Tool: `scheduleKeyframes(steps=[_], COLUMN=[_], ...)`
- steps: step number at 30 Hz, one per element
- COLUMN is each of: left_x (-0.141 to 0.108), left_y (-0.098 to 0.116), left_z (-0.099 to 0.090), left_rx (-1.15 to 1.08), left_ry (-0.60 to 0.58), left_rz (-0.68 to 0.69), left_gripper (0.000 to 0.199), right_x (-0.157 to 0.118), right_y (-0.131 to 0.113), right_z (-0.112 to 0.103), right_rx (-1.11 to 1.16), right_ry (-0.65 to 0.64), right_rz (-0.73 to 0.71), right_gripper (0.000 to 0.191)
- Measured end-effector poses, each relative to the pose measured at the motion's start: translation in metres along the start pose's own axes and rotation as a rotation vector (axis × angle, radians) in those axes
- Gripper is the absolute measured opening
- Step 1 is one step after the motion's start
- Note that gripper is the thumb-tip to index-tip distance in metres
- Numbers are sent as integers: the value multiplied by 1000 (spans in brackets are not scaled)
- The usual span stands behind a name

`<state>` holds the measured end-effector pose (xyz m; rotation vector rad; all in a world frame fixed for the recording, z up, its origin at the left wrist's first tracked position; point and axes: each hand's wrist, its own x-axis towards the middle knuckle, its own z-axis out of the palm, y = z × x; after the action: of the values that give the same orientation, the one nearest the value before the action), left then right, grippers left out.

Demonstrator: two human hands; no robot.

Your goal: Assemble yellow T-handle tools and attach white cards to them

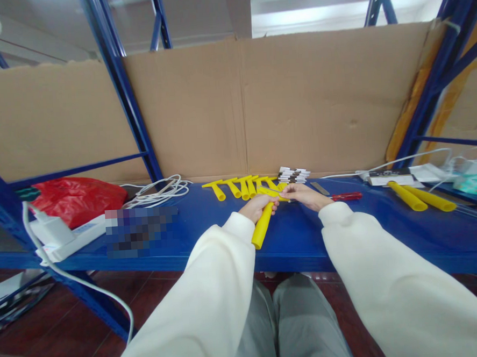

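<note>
My left hand (259, 206) is closed around a yellow T-shaped tool with a thick round handle (262, 230). The handle's end points down toward me, over the front part of the blue shelf. My right hand (302, 195) has its fingers pinched together at the head of the same tool; whatever small part they hold is too small to make out. Behind my hands lie several more yellow T-shaped tools (234, 188) in a row. A stack of small black-and-white packs (294, 174) is just beyond my right hand. Right of that hand lies a red-handled screwdriver (347, 196).
Two yellow tubes (409, 197) lie at the right, near a white box (390, 177). At the left are a red plastic bag (80, 199), a coiled white cable (162, 193) and a power strip (84, 231). A cardboard wall (298, 105) closes the back of the blue shelf (217, 223).
</note>
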<state>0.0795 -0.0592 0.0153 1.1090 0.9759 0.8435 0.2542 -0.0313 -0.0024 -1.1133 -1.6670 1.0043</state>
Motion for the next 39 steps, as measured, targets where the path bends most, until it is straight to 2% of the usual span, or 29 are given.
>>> scheduleKeyframes(steps=[5, 11, 20, 27, 30, 32, 35, 37, 39], left_x=[-2, -5, -6, -7, -7, -7, -8, -8, -9], left_y=[2, 5, 5, 4, 4, 4, 4, 4, 4], left_z=[-1, 0, 1, 3, 4, 3, 3, 3, 3], left_rx=[-19, -38, -15, -32, -25, -29, -31, -24, -15], left_ry=[-19, -40, -40, 36, 63, 83, 128, 173, 217], left_rz=[-8, 12, 21, 45, 47, 49, 48, 52, 52], left_gripper=[15, 18, 13, 17, 18, 18, 24, 28, 29], right_x=[-2, -6, -9, -9, -4, -3, -9, -18, -28], right_y=[1, -2, -7, -11, -14, -16, -18, -18, -18], right_z=[1, 0, 0, 4, -4, -16, -40, -56, -69], right_rx=[135, 287, 217, 121, 6, -175, -622, -872, -1027], right_ry=[-88, -247, -190, -57, 133, 334, 591, 651, 608], right_rz=[-6, 52, 74, 65, 36, 25, 25, 118, 270], right_gripper=[36, 27, 14, 14, 16, 18, 27, 28, 23])
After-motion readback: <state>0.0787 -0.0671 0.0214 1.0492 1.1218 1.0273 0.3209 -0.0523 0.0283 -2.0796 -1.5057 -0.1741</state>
